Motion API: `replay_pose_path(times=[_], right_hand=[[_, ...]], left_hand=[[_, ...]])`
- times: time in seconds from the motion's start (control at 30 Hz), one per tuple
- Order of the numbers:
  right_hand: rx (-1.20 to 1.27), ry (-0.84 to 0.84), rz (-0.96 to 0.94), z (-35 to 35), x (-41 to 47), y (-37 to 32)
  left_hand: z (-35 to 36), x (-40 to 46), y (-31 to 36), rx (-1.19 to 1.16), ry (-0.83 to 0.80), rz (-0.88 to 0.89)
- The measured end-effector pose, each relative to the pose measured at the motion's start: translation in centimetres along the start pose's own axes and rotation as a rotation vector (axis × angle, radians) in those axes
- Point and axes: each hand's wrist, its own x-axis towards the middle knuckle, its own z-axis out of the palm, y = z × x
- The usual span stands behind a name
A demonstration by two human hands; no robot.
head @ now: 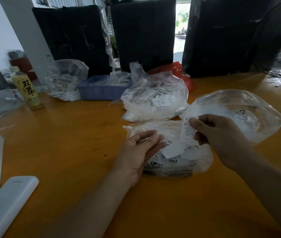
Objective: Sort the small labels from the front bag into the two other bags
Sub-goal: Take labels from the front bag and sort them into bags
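The front bag [172, 167], clear plastic with small white labels in it, lies on the orange table [67, 134] just below my hands. My right hand [218, 133] pinches a white printed label [187, 130] upright above that bag. My left hand [141, 148] hovers at the bag's left side with its fingers relaxed, their tips by a blank white label [172, 151]; I cannot tell whether they hold it. A full bag of labels [155, 98] sits behind the front bag. A flatter clear bag [242, 110] lies to the right, behind my right hand.
A blue plastic tray [102, 90] and another bag of labels [64, 79] stand at the back left. A yellow drink bottle [27, 88] is on the left. A white remote-like device [5, 201] lies near the front left. Black boxes [143, 31] line the back, a red bag [179, 71] before them.
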Motion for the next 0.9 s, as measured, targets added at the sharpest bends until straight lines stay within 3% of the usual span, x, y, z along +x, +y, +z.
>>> replay_pose_path(times=[0.3,0.57,0.9], right_hand=[[-0.284,-0.001,-0.262,1.4,-0.4,-0.3],[-0.323,-0.025,-0.395,1.8,-1.3,-0.6],[-0.57,0.004,-0.625,1.8,-1.2,-0.7]], left_hand=[[0.2,-0.2,0.2,0.047,-0.07,-0.007],[0.5,-0.3,0.0,0.103,-0.071,0.029],[0.6,-0.5,-0.3,0.214,-0.1,0.036]])
